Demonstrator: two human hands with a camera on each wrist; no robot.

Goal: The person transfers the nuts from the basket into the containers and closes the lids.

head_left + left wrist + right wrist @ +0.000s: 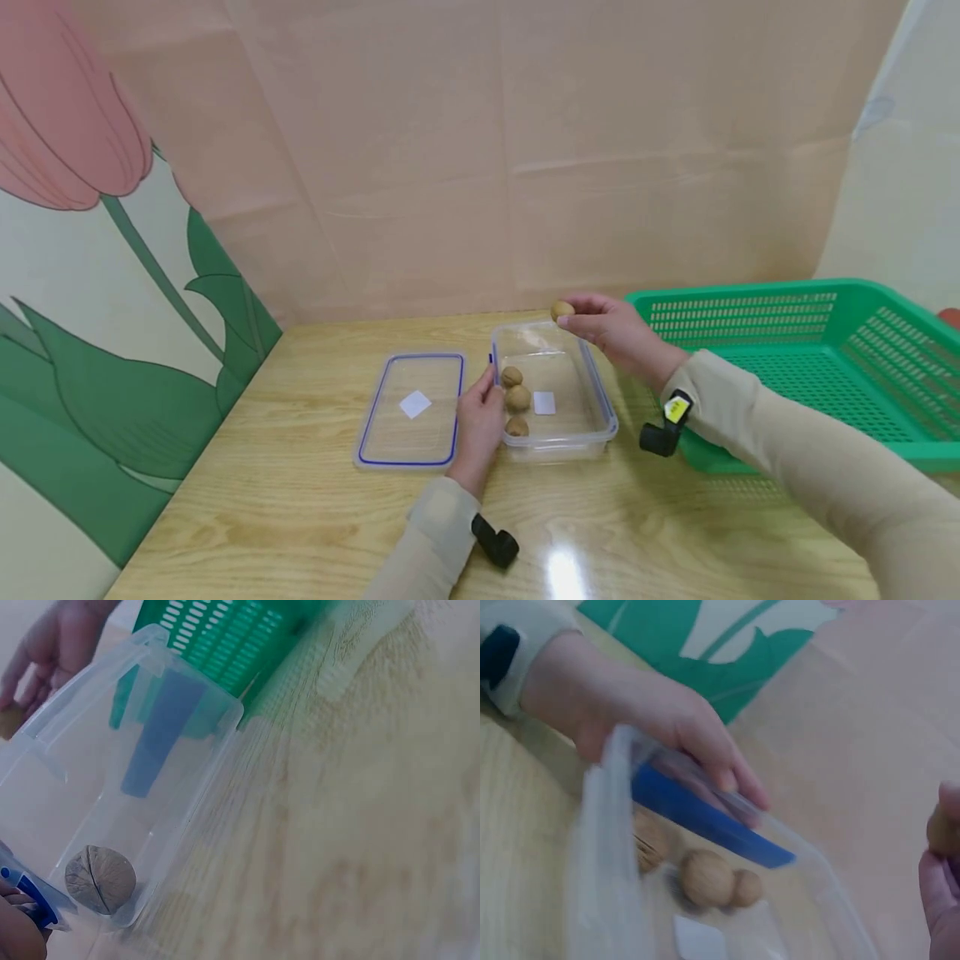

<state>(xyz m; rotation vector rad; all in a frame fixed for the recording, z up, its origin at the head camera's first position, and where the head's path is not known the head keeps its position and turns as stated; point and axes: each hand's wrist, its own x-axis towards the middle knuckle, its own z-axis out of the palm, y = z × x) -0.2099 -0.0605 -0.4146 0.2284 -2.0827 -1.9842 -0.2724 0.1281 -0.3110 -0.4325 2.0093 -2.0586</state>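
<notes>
My right hand [611, 329] pinches a walnut [562, 311] between thumb and fingers, above the far right part of a clear plastic container [570, 437]. My left hand [482, 412] grips the container's left side by its rim, close to a blue-edged latch [37, 900]. Inside the container, three walnuts [517, 398] lie in a row along the left wall. The right wrist view shows these walnuts [707, 878] too, with the left hand's fingers [709, 746] against the outside of the wall. A white square label [544, 403] shows on the container's bottom.
To the left of the container, its clear lid [411, 433] with a blue seal lies flat on the wooden table [285, 500]. A large green plastic basket [750, 287] stands on the right, under my right forearm. A beige sheet [450, 167] hangs behind the table.
</notes>
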